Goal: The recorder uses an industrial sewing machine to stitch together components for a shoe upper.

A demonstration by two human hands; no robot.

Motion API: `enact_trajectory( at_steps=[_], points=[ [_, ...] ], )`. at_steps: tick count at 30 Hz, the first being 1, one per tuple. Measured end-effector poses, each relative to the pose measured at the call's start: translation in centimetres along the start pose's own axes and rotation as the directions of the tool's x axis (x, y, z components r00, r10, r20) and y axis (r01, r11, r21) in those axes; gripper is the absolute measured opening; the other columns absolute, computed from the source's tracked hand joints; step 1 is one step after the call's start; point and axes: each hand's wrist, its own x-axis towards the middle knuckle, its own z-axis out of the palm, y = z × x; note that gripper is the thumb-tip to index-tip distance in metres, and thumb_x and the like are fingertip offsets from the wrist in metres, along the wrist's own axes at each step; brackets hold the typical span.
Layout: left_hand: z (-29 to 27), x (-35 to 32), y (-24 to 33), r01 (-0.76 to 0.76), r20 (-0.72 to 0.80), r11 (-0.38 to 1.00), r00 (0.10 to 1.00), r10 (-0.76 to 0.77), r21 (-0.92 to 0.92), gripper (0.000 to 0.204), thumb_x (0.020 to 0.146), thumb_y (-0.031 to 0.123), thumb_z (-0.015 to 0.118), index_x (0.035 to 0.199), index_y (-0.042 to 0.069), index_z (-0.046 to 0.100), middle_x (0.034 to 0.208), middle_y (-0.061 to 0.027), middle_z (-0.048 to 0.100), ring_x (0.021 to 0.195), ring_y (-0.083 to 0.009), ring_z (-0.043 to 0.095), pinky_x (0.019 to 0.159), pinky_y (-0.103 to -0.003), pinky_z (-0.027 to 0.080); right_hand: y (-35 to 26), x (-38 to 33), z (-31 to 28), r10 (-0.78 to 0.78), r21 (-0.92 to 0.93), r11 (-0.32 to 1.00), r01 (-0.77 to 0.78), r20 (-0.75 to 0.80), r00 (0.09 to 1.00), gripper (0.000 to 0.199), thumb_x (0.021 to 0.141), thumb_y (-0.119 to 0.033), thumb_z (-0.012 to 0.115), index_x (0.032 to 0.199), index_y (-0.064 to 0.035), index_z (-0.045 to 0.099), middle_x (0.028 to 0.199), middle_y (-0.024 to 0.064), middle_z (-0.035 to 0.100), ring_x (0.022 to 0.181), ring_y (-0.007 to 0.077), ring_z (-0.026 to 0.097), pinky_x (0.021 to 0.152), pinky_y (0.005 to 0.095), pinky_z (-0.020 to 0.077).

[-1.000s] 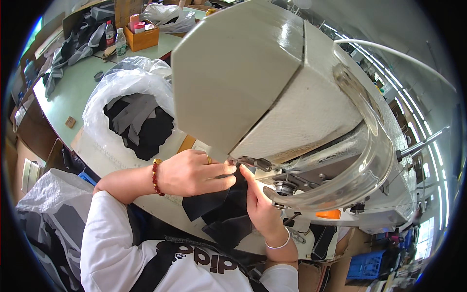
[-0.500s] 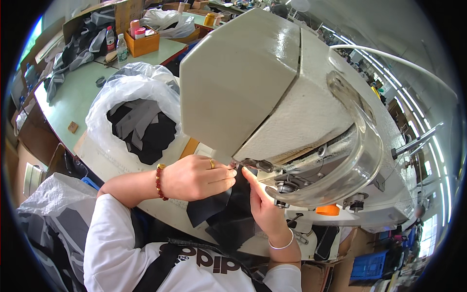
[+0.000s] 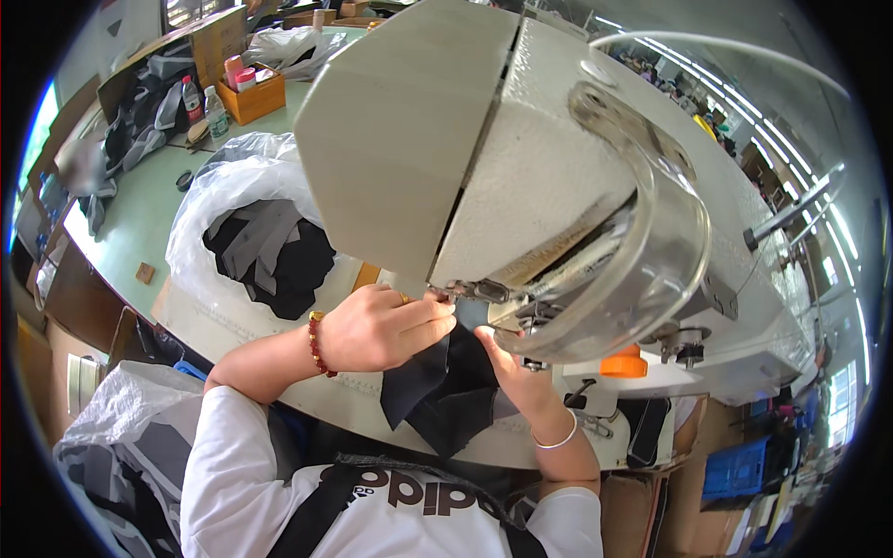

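Note:
A sewing machine with a pale grey head stands in front of me, with a curved clear guard on its near side. Pieces of black fabric lie below its needle area and hang toward me. My left hand pinches the fabric's edge beside the presser area. A small grey-blue patch of cloth shows just right of those fingertips. At the fabric's right edge, my right hand touches with one digit; the guard and machine parts cover its other fingers. The needle itself is hidden.
A clear plastic bag of black and grey cut pieces stands left of the machine. Bottles and an orange box sit on the green table. Scissors and a black phone-like object lie at right.
My view has shifted, so the machine appears further left. My right hand has drawn back slightly from the left fingertips, baring the grey-blue cloth. The left hand keeps its pinch near the presser area.

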Motion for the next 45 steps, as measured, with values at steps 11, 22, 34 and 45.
enact_trajectory(
  at_steps=[11,22,34,45],
  points=[
    [-0.6,0.4,0.0,0.023,0.105,1.000,0.994,-0.021,-0.013,0.044,0.070,0.006,0.075,0.114,0.006,0.071,0.115,-0.0092,0.073,0.067,-0.0192,0.065,0.057,-0.032,0.052,-2.5,0.7,-2.6,0.263,0.725,0.634,-0.269,0.125,0.957,0.046,0.088,0.007,0.069,0.133,-0.0004,0.064,0.125,0.0165,0.072,0.111,0.0312,0.072,0.096,0.0360,0.0549],
    [-0.1,-0.6,0.8,0.452,0.029,0.803,0.877,-0.479,-0.389,0.018,0.090,-0.004,0.072,0.104,0.006,0.074,0.100,-0.0085,0.080,0.081,-0.0217,0.077,0.071,-0.032,0.060,1.4,2.5,-6.0,0.210,0.805,0.045,-0.592,0.571,0.793,0.024,0.097,-0.006,0.074,0.120,0.0005,0.069,0.103,0.0051,0.075,0.095,0.0125,0.068,0.089,0.0301,0.0532],
    [-1.8,-1.1,3.1,-0.150,0.003,0.987,0.989,0.151,-0.060,0.020,0.084,0.010,0.075,0.102,0.002,0.076,0.112,-0.0147,0.075,0.107,-0.0305,0.076,0.086,-0.038,0.066,1.2,1.8,-4.7,0.263,0.763,-0.194,-0.616,0.646,0.717,0.027,0.092,0.000,0.077,0.118,0.0002,0.069,0.110,0.0060,0.071,0.100,0.0146,0.067,0.095,0.0301,0.0529],
    [-1.4,-1.4,3.3,-0.172,-0.006,0.985,0.985,0.172,-0.005,0.015,0.084,0.008,0.074,0.099,0.003,0.077,0.110,-0.0119,0.076,0.109,-0.0287,0.075,0.085,-0.037,0.067,0.1,1.7,-4.9,0.254,0.797,0.026,-0.604,0.579,0.775,0.015,0.100,-0.004,0.064,0.103,0.0016,0.078,0.106,0.0045,0.075,0.101,0.0155,0.064,0.097,0.0318,0.0483]
  ],
)
